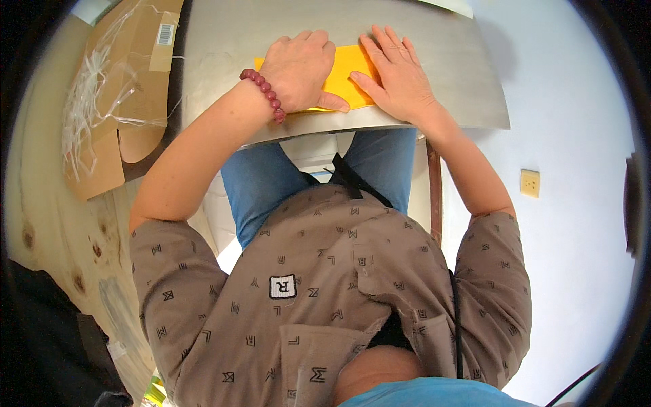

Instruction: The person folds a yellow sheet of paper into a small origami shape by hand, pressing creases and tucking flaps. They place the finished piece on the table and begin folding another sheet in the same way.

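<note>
A flat yellow piece (351, 68), like folded paper or cloth, lies near the front edge of the grey metal-looking tabletop (224, 34). My left hand (298, 71) rests on its left part with fingers curled under and the thumb stretched along its near edge. What those curled fingers hold, if anything, is hidden. On the right end of the yellow piece my right hand (400, 78) lies flat, fingers stretched out, partly over the tabletop. Much of the yellow piece is covered by both hands. A dark red bead bracelet (266, 92) circles my left wrist.
Left of the table stands an open brown cardboard box (149, 88) with tangled clear plastic strips (95, 95) over it. A pale wall with a yellowish socket (530, 184) rises at the right. Dark cloth (54, 332) lies at the lower left. My legs reach under the table's edge.
</note>
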A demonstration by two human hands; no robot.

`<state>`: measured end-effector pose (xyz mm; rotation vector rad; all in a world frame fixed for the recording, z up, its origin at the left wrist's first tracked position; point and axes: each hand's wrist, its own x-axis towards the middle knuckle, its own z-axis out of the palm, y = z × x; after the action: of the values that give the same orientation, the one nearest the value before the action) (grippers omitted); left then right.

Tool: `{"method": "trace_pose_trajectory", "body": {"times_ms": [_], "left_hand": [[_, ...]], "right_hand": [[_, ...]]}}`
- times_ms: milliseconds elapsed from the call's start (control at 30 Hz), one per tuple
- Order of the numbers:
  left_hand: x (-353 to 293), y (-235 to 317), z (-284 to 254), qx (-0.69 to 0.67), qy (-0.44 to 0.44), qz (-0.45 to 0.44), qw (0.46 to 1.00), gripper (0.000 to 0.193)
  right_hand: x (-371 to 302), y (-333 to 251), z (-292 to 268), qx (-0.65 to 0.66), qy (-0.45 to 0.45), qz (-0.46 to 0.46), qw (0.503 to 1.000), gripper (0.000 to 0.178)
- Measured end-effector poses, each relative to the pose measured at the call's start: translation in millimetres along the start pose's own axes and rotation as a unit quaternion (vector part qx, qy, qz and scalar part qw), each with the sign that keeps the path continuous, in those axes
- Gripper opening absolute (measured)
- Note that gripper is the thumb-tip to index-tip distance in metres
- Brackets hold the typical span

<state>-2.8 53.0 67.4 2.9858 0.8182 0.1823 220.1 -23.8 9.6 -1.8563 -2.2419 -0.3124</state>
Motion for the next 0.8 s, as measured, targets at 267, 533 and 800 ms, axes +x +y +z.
{"method": "trace_pose_trajectory", "body": {"times_ms": [267, 533, 800], "left_hand": [[-19.7, -22.2, 5.9, -0.029, 0.006, 0.055, 0.998, 0.081], [-52.8, -47.4, 20.4, 0.015, 0.024, 0.028, 0.999, 0.116], [-84.3, -63.9, 18.3, -0.034, 0.031, -0.025, 0.999, 0.129]], "right_hand": [[-2.2, 3.5, 3.8, 0.012, -0.013, 0.0, 1.0, 0.096], [-1.9, 3.0, 2.4, 0.021, -0.01, -0.008, 1.0, 0.117], [0.2, -0.5, -6.0, 0.036, -0.028, 0.001, 0.999, 0.123]]}}
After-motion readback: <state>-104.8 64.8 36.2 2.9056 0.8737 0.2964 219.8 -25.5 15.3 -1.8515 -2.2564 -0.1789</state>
